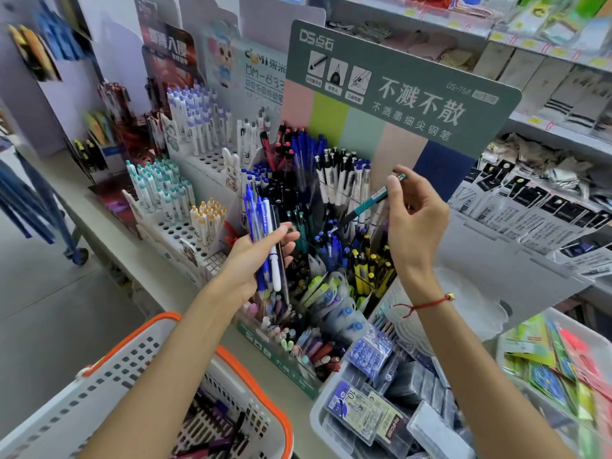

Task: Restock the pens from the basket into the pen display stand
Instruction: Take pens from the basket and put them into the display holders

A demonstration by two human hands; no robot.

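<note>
Now, left hand (256,256): grips a bunch of blue and white pens (263,233), held upright before the pen display stand (331,210).
Right hand (414,213): pinches one teal pen (371,202) by its top end, tip slanting down toward the stand's middle compartments.
Basket (159,385): white with orange rim, at the shelf's near edge under the left forearm, more pens lying inside.
Wrist: red string bracelet (427,304) on the right.
</note>
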